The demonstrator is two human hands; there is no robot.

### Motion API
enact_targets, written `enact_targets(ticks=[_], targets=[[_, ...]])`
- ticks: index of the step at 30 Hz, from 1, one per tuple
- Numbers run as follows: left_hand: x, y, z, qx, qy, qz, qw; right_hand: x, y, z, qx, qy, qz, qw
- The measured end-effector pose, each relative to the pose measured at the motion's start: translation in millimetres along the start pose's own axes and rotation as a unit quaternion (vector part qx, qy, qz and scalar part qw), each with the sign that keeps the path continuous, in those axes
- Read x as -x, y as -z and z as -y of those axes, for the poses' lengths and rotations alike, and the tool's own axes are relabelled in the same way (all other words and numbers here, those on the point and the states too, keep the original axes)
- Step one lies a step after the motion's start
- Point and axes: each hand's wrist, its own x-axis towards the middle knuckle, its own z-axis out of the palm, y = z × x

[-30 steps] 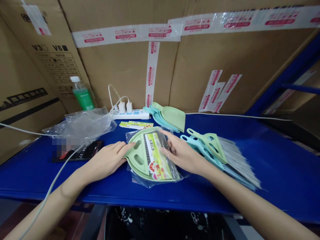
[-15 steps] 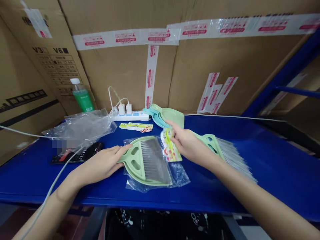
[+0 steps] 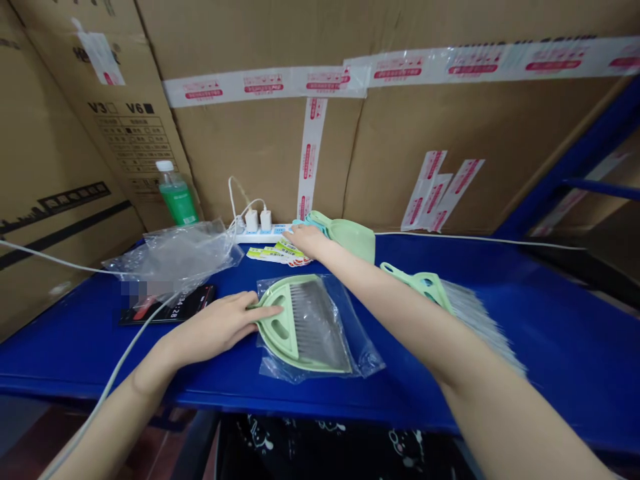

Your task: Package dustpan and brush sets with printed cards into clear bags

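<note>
My left hand [image 3: 235, 323] grips the handle end of a light green dustpan [image 3: 313, 365]. Its index finger reaches over the matching hand brush [image 3: 295, 320], which lies bristles-right on the pan. Clear plastic bag [image 3: 367, 357] film surrounds the set. My right hand [image 3: 306, 240] is stretched to the back, fingers extended and holding nothing visible, over several yellow-green label cards [image 3: 280, 253]. Just beyond that hand lie stacked dustpans, a light green one [image 3: 353, 237] on top and blue ones [image 3: 300, 222] partly hidden. Under my right forearm, another green brush [image 3: 435, 290] points its grey bristles right.
A power strip [image 3: 245, 237] with white chargers stands by the cardboard boxes [image 3: 240, 147] at the back. On the left are crumpled clear bags [image 3: 185, 250], a phone [image 3: 195, 301] and a green bottle [image 3: 177, 199]. A white cable [image 3: 117, 377] crosses over my left forearm.
My right hand has moved left and back from the bagged dustpan to the label pile, and the label card it held now lies there. My left index finger has shifted onto the brush.
</note>
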Motion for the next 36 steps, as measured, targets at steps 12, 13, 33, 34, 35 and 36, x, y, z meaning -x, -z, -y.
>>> enact_targets(ticks=[12, 13, 33, 34, 35, 36], targets=[[5.6, 4.1, 13.7, -0.029, -0.04, -0.165, 0.985, 136.9, 11.8, 0.5, -0.482, -0.112, 0.062, 0.867], [4.9, 4.3, 13.1, -0.036, -0.044, -0.176, 0.983, 143.7, 9.0, -0.4, -0.541, -0.124, 0.07, 0.829], [36.0, 28.2, 10.3, -0.33, -0.032, -0.421, 0.844, 179.0, -7.7, -22.9, -0.733, -0.187, -0.124, 0.642], [39.4, 30.5, 14.7, -0.354, -0.002, -0.441, 0.825, 181.6, -6.3, -24.4, -0.725, -0.191, -0.138, 0.647], [42.3, 32.5, 18.8, -0.372, 0.017, -0.457, 0.808, 184.2, -5.2, -25.3, -0.718, -0.195, -0.15, 0.651], [44.6, 34.2, 22.4, -0.388, 0.013, -0.477, 0.789, 186.8, -4.4, -25.6, -0.713, -0.198, -0.159, 0.654]])
